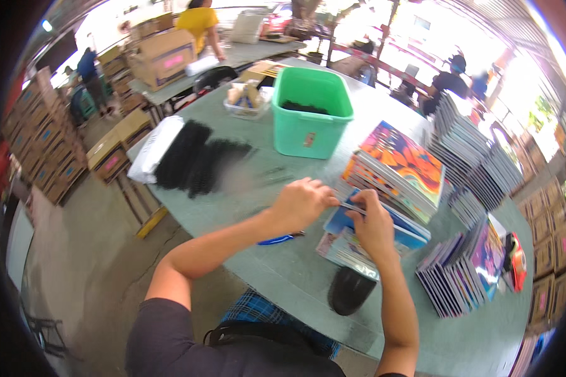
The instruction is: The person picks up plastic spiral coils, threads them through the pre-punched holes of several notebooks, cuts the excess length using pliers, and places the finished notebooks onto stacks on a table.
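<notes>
At one grey-green desk [302, 270], we count two bare hands [305, 204] [374, 229], one green plastic tub [311, 137], one clear plastic container [246, 114], one slim blue tool [277, 239], one rounded black object [352, 292], one white plastic package [156, 152] and one orange-topped stack of books [399, 166].

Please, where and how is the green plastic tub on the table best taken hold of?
The green tub is probably best held by its rim at the left and right sides, coming from above. It stands upright, its top is open, and the rim appears to stick out as a lip. The dark contents lie below that rim, so they should not obstruct.
</notes>
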Tool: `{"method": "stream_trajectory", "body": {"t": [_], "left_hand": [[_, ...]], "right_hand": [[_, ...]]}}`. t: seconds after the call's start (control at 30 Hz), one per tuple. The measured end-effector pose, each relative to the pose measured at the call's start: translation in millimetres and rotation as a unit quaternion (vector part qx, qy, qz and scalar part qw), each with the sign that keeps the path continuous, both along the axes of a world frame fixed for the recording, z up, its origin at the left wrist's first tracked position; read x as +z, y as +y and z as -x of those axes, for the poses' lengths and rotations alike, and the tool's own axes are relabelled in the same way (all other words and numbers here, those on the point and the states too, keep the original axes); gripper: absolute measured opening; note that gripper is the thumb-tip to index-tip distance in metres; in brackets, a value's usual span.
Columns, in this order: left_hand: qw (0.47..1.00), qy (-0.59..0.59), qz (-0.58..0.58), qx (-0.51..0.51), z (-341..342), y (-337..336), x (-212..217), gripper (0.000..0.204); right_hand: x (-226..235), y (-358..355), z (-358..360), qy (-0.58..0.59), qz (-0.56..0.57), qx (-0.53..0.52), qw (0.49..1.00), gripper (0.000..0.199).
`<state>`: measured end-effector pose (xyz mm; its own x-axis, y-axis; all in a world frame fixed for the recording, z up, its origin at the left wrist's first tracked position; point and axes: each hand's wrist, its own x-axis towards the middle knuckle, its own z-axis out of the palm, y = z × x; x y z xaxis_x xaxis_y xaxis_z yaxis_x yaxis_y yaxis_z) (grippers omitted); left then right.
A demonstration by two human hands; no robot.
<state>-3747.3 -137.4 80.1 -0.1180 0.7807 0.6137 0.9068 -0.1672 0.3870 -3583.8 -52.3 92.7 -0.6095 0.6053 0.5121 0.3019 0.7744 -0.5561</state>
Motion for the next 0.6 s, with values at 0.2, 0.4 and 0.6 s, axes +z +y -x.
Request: {"method": "stream_trajectory", "body": {"t": [0.2, 0.4, 0.6], "left_hand": [[0.983, 0.072, 0.060, -0.160, -117, -21, -99, 0.040], [0.945, -0.042, 0.273, -0.174, -112, -34, -124, 0.055], [0.902, -0.234, 0.302, -0.201, -111, -28, -105, 0.049]], "right_hand": [[-11, 6, 3, 0.010, -0.096, 0.063, 0.993, 0.029], [-3, -6, -33, -0.073, -0.108, -0.031, 0.991, 0.017], [-6, 4, -34, -0.063, -0.147, -0.070, 0.985, 0.016]]}}
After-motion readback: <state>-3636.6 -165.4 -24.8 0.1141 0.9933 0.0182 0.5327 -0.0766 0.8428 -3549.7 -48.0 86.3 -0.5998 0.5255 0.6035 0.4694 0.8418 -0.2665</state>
